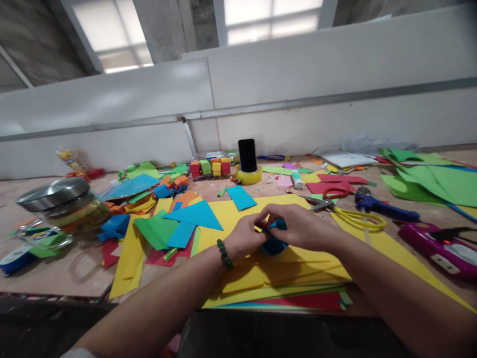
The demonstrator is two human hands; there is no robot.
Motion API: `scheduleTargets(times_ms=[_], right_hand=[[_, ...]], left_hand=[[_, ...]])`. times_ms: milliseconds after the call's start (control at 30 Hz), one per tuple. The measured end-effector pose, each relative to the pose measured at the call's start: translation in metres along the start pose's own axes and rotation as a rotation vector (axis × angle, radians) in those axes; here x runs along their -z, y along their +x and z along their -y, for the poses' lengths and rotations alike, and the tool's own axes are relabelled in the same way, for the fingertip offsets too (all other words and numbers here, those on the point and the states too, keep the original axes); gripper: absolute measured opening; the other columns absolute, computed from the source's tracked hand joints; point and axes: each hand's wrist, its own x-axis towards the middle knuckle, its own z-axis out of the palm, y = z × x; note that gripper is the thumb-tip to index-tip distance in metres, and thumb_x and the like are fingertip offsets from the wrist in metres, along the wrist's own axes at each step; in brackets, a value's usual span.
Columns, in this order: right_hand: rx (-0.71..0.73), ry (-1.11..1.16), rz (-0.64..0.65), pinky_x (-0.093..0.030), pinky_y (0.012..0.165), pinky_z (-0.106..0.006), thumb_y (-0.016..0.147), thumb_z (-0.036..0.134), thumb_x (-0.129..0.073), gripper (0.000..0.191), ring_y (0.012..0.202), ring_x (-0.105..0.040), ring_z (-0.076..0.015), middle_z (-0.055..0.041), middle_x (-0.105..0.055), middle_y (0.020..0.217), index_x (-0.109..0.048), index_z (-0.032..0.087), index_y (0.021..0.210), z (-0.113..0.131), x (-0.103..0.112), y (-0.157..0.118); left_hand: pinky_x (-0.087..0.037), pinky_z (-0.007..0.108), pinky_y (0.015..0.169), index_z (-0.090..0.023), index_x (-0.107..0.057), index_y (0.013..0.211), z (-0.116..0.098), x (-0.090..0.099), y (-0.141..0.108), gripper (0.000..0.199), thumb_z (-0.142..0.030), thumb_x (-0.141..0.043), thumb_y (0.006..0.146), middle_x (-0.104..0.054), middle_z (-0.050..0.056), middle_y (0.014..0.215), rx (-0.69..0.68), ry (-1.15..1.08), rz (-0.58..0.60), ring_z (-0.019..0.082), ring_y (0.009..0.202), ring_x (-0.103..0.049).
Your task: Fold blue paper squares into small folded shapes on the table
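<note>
A small folded blue paper piece (275, 241) is held between my two hands, over a stack of yellow paper sheets (298, 273). My left hand (248, 234), below a dark green bead bracelet, grips its left side with bent fingers. My right hand (292, 226) curls over its top and right side, thumb and fingers pressed on it. Cut blue paper pieces (199, 214) and a green paper piece (158, 230) lie left of my hands. A blue rectangle (241, 198) rests on the yellow paper just beyond them.
Left stands a glass jar (74, 211). A phone (247, 155) stands in a yellow tape roll (249, 175), with small paper cubes (210, 168) beside it. Right are yellow-handled scissors (359, 219), a blue-handled tool (387, 206), a glue stick (297, 179) and a magenta device (437, 248).
</note>
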Motion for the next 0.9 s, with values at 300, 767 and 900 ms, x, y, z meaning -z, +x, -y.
scheduleTargets(times_ms=[300, 767, 900], right_hand=[[-0.134, 0.465, -0.277, -0.052, 0.057, -0.029, 0.084, 0.061, -0.053, 0.045, 0.062, -0.065, -0.017, -0.0055, -0.066, 0.07, -0.059, 0.017, 0.073, -0.029, 0.017, 0.007], [-0.073, 0.248, -0.491, -0.052, 0.059, -0.03, 0.077, 0.03, -0.062, 0.013, 0.066, -0.062, -0.0167, -0.0038, -0.065, 0.077, -0.061, 0.018, 0.083, -0.004, -0.011, 0.009], [-0.158, 0.23, -0.521, -0.051, 0.057, -0.032, 0.075, 0.03, -0.06, 0.011, 0.061, -0.062, -0.0175, -0.0033, -0.065, 0.069, -0.06, 0.018, 0.077, -0.007, -0.014, 0.011]], left_hand=[[-0.052, 0.023, 0.053, -0.014, -0.057, 0.09, -0.004, 0.01, 0.008, 0.016, -0.017, -0.06, 0.075, -0.062, 0.004, 0.08, 0.11, -0.359, -0.287, 0.013, 0.067, -0.06], [-0.049, 0.018, 0.048, -0.016, -0.054, 0.086, -0.003, 0.005, 0.007, 0.014, -0.018, -0.057, 0.072, -0.06, -0.001, 0.076, -0.096, -0.29, -0.397, 0.009, 0.06, -0.056], [-0.046, 0.017, 0.047, -0.017, -0.049, 0.081, -0.004, 0.005, 0.006, 0.009, -0.017, -0.055, 0.073, -0.054, -0.003, 0.071, -0.122, -0.27, -0.391, 0.008, 0.056, -0.052]])
